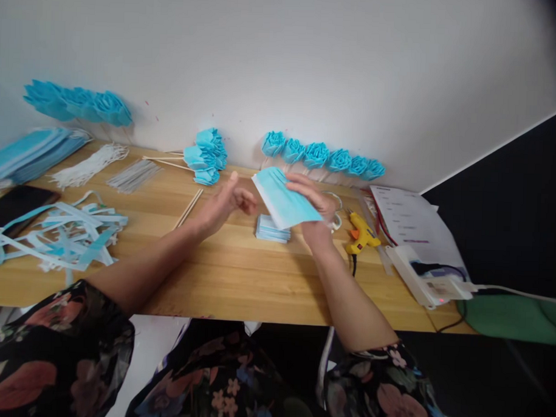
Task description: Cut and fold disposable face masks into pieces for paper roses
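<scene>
My right hand grips a light blue face mask by its right side, holding it tilted above the table. Apart from the mask, to its left, my left hand hovers with the thumb raised and the fingers loosely curled, nothing visible in it. Beneath the mask lies a small stack of pale blue cut pieces, partly covered from view. A pair of thin wooden sticks rests on the table just left of my left hand.
Blue fabric flowers line the wall; another bunch lies at centre. Right: yellow glue gun, power strip, papers. Left: stacked masks, white cords, grey strips, tangled offcuts, dark phone.
</scene>
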Available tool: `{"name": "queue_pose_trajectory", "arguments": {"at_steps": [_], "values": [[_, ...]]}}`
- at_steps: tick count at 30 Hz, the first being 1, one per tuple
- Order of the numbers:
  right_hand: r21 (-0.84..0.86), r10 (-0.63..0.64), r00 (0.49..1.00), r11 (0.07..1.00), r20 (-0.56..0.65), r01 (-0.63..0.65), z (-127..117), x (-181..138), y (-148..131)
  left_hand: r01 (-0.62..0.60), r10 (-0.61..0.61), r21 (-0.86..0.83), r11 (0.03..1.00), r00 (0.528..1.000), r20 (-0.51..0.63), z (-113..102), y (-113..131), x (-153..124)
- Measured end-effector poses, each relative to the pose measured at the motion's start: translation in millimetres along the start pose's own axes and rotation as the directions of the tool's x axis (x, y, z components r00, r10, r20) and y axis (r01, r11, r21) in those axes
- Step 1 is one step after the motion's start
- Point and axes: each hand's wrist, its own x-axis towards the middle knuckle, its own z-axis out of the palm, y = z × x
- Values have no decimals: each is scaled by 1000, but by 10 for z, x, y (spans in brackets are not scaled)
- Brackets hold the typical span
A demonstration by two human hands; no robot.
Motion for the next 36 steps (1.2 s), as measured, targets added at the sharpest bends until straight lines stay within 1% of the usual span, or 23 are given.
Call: {"name": "queue_pose_trajectory", "arguments": {"at_steps": [1, 2, 3, 5, 6, 8, 9, 10, 11, 12, 14, 15, 16, 18, 19, 21, 25, 30, 33, 36], "values": [[-47, -41, 995, 998, 90, 45, -9, -4, 0, 70, -65, -56, 996, 993, 94, 30, -17, -3], [-91, -69, 983, 992, 169, 86, -8, -4, 6, 119, -102, -109, 987, 983, 151, 61, -32, -7], [-129, -86, 968, 984, 237, 120, 0, -1, 21, 142, -115, -158, 977, 980, 165, 85, -43, -11], [-185, -104, 943, 968, 317, 169, 33, 8, 69, 139, -116, -227, 964, 987, 111, 105, -55, -20], [-200, -109, 941, 963, 320, 180, 51, 13, 101, 129, -115, -248, 960, 991, 68, 99, -56, -23], [-197, -101, 964, 968, 248, 153, 79, 19, 170, 113, -116, -269, 956, 993, 2, 66, -52, -26], [-169, -72, 980, 980, 188, 105, 88, 19, 202, 107, -116, -273, 956, 993, -17, 48, -50, -27], [-118, -13, 992, 993, 128, 28, 93, 19, 227, 102, -114, -272, 957, 993, -28, 32, -49, -29], [-45, 77, 994, 996, 83, -73, 96, 19, 243, 98, -109, -264, 960, 994, -28, 22, -48, -32], [41, 188, 980, 981, 62, -190, 98, 19, 248, 94, -103, -249, 964, 994, -21, 19, -48, -37], [204, 394, 914, 890, 100, -407, 105, 18, 223, 85, -85, -215, 973, 996, 10, 27, -48, -53], [260, 459, 876, 837, 148, -482, 110, 18, 196, 81, -76, -202, 976, 997, 31, 36, -47, -64], [294, 494, 845, 793, 205, -534, 117, 17, 164, 78, -69, -191, 978, 996, 53, 47, -46, -75], [318, 500, 808, 747, 311, -584, 132, 12, 101, 74, -59, -176, 982, 994, 91, 68, -41, -94], [318, 489, 799, 740, 349, -592, 140, 8, 78, 71, -54, -170, 983, 993, 104, 76, -39, -101], [318, 475, 797, 742, 374, -591, 153, -3, 58, 59, -42, -161, 985, 993, 110, 85, -37, -106], [325, 472, 821, 759, 322, -564, 169, -23, 92, 73, -62, -143, 987, 995, 83, 83, -47, -99], [301, 437, 845, 798, 309, -523, 180, -26, 139, 110, -106, -39, 993, 991, 78, 77, -59, -102], [291, 446, 845, 800, 295, -524, 176, -19, 157, 133, -133, -8, 991, 990, 42, 76, -48, -106], [294, 467, 846, 796, 257, -529, 162, -9, 171, 144, -144, -13, 989, 989, 19, 74, -32, -107]]}}
